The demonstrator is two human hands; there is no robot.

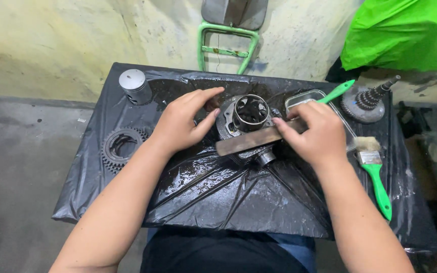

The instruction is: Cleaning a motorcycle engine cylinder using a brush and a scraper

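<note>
A dark metal engine cylinder [246, 116] with a shiny round bore stands in the middle of the black plastic sheet [228, 197]. My left hand [180, 124] rests flat against the cylinder's left side, fingers spread. My right hand [315, 132] grips one end of a flat grey metal bar [249, 141], which lies across the front of the cylinder and points left.
A silver piston [135, 86] stands at the far left; a gear cluster [122, 146] lies left. On the right are a metal tray [304, 98], a green-handled brush [375, 172], another green handle [337, 92] and a gear shaft [367, 103]. Green frame [226, 48] against the wall.
</note>
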